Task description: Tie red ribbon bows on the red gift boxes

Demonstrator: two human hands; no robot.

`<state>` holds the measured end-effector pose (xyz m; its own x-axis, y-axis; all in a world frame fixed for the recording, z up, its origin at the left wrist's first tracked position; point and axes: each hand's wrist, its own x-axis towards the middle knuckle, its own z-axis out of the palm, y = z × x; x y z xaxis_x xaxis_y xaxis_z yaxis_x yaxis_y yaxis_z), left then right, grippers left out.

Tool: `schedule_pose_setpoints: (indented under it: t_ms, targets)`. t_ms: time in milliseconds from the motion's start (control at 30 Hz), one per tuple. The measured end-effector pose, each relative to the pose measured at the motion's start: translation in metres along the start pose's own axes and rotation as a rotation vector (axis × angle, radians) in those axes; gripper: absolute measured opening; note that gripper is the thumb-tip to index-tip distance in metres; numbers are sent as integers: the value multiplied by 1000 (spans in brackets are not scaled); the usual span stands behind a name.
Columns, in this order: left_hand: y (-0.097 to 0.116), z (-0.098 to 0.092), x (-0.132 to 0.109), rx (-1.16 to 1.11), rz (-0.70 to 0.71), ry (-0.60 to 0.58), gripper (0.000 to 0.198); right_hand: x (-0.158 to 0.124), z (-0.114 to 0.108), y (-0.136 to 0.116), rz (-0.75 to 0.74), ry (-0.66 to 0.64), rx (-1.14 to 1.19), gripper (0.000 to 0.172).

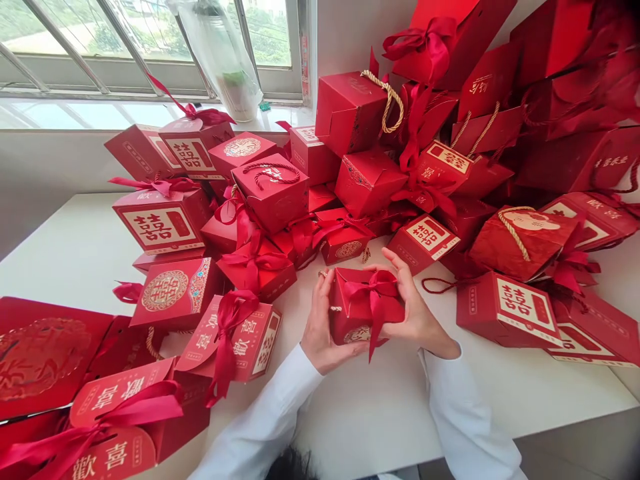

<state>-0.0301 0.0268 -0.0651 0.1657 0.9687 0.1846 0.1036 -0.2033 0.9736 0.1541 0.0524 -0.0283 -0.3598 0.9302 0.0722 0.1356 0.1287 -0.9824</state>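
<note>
Both my hands are on one small red box (356, 313), held just over the white table (375, 413), near the middle of view, slightly toward 6 o'clock. My left hand (320, 323) wraps the box's 9 o'clock side, fingers curled over the top edge, palm against the wall. My right hand (415, 310) cups the 3 o'clock side, fingers bent over the back corner, thumb close to the ribbon bow (379, 293). Both are closed on the box, not spread. Neither pinches a ribbon tail, as far as I can tell.

My read on progress: the box is folded shut and the bow sits tied on top, with one tail hanging down the front toward 6 o'clock. This one looks about finished, with at most some bow tidying left. The underside is hidden.

From the box, a pile of red boxes (370, 180) runs from 9 o'clock through 12 to 3 o'clock.
- Many carry bows, e.g. the ribboned box (250, 343) at 9 o'clock, so a good share looks done.
- Some show no ribbon, such as the labelled box (510, 310) at 3 o'clock and the box with a gold rope handle (350, 110) at 12 o'clock. They are different styles, and I can't say whether they lack anything.
- A flat red piece (40, 353) lies at the far 9 o'clock edge. It is possibly unfolded, but that is unclear.

A plastic bag (225, 53) sits on the window sill at 11 o'clock.
</note>
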Motion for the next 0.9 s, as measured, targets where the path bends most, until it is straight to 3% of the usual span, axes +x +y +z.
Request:
schedule_pose_setpoints:
  t_ms: [100, 233, 333, 467, 600, 767, 900]
  targets:
    - [-5, -1, 2, -183, -144, -16, 116, 0, 1, 0, -37, -37, 20, 106]
    - [-13, -4, 1, -436, -235, 116, 96, 2, -3, 2, -112, -23, 157, 90]
    - [-19, -3, -4, -554, -350, 200, 79, 2, -7, 5, -190, 55, 230, 68]
    - [-25, 0, -7, -679, -450, 238, 71, -1, -7, 6, -313, 231, 176, 37]
    - [-27, 2, -7, -733, -446, 304, 71, -5, -1, 3, -419, 299, -2, 18]
    - [-25, 5, -9, -762, -430, 355, 67, -4, 6, -5, -505, 301, -205, 21]
    - [-26, 3, -9, -706, -343, 246, 69, -3, 9, -7, -550, 313, -269, 20]
